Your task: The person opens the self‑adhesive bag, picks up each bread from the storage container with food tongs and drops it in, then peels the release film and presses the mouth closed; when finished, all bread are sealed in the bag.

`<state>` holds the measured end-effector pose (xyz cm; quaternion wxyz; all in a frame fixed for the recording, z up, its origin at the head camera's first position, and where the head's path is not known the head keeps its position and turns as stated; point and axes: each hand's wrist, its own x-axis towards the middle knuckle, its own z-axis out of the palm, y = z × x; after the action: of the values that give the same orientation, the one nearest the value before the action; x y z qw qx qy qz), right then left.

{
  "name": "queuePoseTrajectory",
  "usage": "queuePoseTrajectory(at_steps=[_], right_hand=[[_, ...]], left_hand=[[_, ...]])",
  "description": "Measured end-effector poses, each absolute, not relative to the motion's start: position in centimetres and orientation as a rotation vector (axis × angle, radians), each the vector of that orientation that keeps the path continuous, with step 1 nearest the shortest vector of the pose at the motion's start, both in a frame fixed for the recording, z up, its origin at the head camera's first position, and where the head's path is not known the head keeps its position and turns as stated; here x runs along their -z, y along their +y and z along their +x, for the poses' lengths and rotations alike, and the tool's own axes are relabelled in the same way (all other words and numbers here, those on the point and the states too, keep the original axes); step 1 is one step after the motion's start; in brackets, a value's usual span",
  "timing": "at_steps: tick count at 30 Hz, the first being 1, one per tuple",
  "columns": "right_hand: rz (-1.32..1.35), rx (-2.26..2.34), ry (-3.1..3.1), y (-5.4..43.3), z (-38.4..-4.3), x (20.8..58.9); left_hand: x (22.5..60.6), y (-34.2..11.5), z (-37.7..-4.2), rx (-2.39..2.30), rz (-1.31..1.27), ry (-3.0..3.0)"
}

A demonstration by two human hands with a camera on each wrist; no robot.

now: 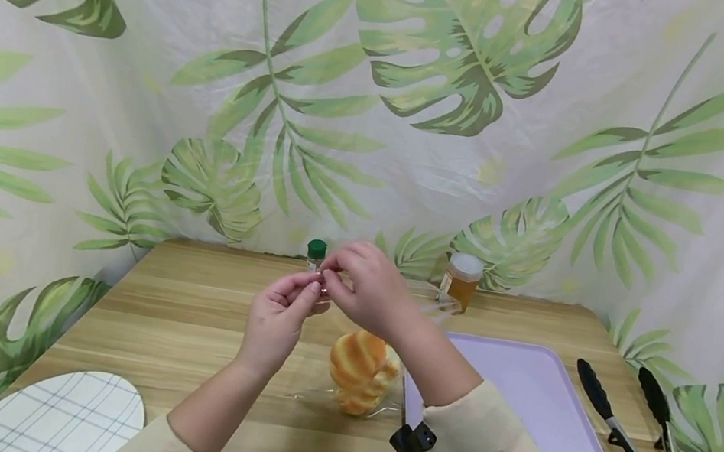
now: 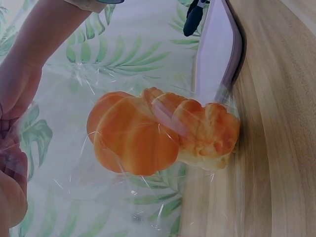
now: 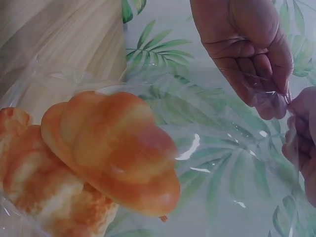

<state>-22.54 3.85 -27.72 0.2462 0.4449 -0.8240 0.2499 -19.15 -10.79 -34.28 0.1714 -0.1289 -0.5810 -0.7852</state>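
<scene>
The left hand (image 1: 276,318), at about eight o'clock from the right hand (image 1: 363,292), meets it; both pinch the edge of a clear bag (image 3: 190,148). The breads (image 1: 359,368) sit inside, at five o'clock from the pinch. The left fingertips could slip on slick film, dropping the load; a hard right-hand tug might split it. Fingers partly mask the green-capped bottle (image 1: 317,248) at twelve o'clock. Whether the breads touch the table (image 1: 179,339) is unclear; the right forearm (image 1: 442,372) covers part of the tray (image 1: 518,402).
</scene>
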Motion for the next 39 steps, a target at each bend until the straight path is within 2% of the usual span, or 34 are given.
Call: queuePoseTrajectory(at_steps=[15,28,39], right_hand=[[1.242,-0.514,-2.361,3.7,-22.1,26.4],[1.084,-0.974,-2.340,3.7,-22.2,28.0],[0.922,-1.150,-2.277,3.6,-22.0,28.2]], left_hand=[[34.4,-10.9,-19.0,2.209,-0.358,-1.690],[34.3,-10.6,-19.1,2.216,-0.286,-1.704],[34.0,-10.5,-19.3,2.250,-0.255,-1.699]])
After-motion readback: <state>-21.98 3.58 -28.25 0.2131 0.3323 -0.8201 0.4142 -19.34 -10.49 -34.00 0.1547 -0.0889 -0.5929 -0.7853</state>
